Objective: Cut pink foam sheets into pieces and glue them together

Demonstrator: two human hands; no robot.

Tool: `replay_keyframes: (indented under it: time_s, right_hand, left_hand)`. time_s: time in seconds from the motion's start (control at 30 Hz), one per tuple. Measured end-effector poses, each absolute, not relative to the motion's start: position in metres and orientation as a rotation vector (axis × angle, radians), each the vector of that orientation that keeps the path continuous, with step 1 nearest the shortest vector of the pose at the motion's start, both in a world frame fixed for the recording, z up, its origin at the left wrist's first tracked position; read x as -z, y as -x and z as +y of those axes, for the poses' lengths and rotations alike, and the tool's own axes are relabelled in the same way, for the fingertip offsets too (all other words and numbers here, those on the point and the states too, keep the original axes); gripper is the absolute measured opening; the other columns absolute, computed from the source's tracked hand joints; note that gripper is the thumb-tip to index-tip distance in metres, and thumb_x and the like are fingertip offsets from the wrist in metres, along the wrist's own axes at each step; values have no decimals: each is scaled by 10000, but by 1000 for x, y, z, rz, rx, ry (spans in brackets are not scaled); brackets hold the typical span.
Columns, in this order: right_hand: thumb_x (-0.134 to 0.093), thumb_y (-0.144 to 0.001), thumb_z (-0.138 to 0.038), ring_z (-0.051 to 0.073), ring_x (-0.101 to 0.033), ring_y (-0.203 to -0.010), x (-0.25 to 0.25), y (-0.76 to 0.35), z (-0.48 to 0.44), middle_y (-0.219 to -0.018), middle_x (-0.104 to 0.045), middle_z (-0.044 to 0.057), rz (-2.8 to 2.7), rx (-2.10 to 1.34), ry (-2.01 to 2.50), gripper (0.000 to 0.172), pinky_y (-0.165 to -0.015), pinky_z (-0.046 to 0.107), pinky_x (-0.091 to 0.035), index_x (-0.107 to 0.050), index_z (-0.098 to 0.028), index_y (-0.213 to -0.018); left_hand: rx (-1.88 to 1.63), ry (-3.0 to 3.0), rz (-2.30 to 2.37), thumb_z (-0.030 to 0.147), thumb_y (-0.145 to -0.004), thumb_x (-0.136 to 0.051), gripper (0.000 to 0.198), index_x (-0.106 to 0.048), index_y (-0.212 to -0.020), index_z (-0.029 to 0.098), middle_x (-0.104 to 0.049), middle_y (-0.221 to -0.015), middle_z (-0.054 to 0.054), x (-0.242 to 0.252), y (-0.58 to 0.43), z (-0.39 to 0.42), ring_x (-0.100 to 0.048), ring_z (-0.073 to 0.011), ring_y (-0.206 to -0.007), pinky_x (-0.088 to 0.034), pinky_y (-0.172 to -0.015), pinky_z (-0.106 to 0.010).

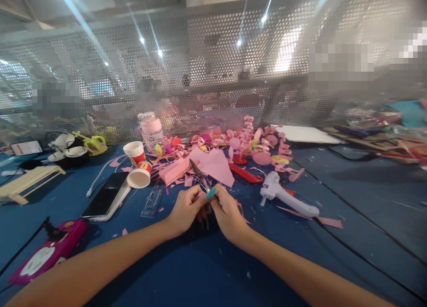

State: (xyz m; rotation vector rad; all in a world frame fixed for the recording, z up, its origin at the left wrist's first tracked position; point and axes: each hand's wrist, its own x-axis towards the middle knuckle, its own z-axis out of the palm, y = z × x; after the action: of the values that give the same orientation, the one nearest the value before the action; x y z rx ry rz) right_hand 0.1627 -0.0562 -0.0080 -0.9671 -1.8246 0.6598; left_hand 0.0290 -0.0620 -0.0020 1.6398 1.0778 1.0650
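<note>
With left hand (187, 209) and right hand (230, 213) curled closed, pinching teal oval (211, 193) at near center, beside scissors (197, 170) pointing far toward pink paper (218, 164), left of glue gun (288, 199).

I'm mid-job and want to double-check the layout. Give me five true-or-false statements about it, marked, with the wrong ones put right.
1. The white glue gun lies to the left of the left hand. False: it lies to the right of the right hand.
2. A small teal piece shows where the two hands meet. True.
3. The front paper cup stands upright. False: it lies on its side.
4. The clear ruler lies to the right of the black phone. True.
5. The pointed metal tool at the hands has its tip toward the person. False: its tip points away.
</note>
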Motion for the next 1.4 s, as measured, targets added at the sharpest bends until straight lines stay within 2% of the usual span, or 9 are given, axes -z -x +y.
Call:
replay_keyframes:
  time_s: [0.27,0.5,0.6,0.7,0.83,0.93,1.2,1.4]
  right_hand:
    - [-326,-882,-248,154,-403,-638,3,-160,-59,-628,-383,-7,-1835,-669,1002,280,-586,279,-351,-291,-219,-606]
    - [-298,-907,-377,122,-395,-547,4,-166,-57,-579,-373,-32,-1708,-906,911,303,-492,235,-345,-369,-218,-659]
    - [-366,-876,-441,121,-411,-544,4,-171,-51,-584,-402,-26,-1773,-895,887,325,-475,231,-337,-393,-214,-646]
    - [-466,-821,-476,131,-451,-591,2,-174,-47,-616,-438,-15,-1839,-864,836,326,-500,234,-353,-446,-206,-641]
    - [-506,-792,-489,128,-461,-605,2,-174,-46,-645,-467,-7,-1854,-853,790,338,-523,240,-366,-506,-190,-636]
    - [-553,-765,-478,113,-446,-572,3,-172,-47,-616,-472,-20,-1822,-889,798,333,-517,233,-362,-484,-183,-628]
    - [-616,-708,-451,84,-411,-460,-3,-172,-52,-539,-465,-49,-1760,-1105,954,304,-413,210,-321,-489,-184,-637]
    - [-624,-661,-525,61,-327,-379,0,-172,-49,-480,-395,-76,-1658,-1207,944,378,-342,201,-248,-456,-192,-607]
  left_hand:
    - [-1138,-1639,1208,455,-852,-402,332,-452,-675,179,-483,-444,52,5,-29,-60,-466,-101,-366,-356,-368,-202]
    - [-1179,-1408,1226,560,-791,-425,394,-423,-662,187,-417,-383,77,6,-29,-55,-352,-72,-285,-263,-291,-184]
    - [-1151,-1363,1145,608,-740,-460,431,-423,-663,185,-401,-375,85,6,-29,-53,-320,-59,-272,-224,-277,-172]
    - [-1109,-1412,1056,573,-761,-467,412,-440,-652,177,-395,-380,85,6,-28,-54,-308,-47,-274,-208,-283,-164]
    - [-1086,-1485,1009,525,-795,-456,384,-437,-634,177,-414,-400,78,6,-27,-57,-330,-51,-289,-216,-300,-171]
    - [-1081,-1577,1019,497,-802,-464,370,-441,-617,177,-410,-387,76,4,-26,-60,-348,-61,-305,-229,-321,-182]
    - [-1071,-1675,951,475,-818,-453,372,-441,-599,174,-419,-388,65,4,-25,-60,-369,-69,-341,-274,-376,-191]
    - [-1003,-1637,901,511,-792,-481,364,-450,-657,174,-444,-433,64,2,-25,-60,-397,-72,-365,-307,-386,-184]
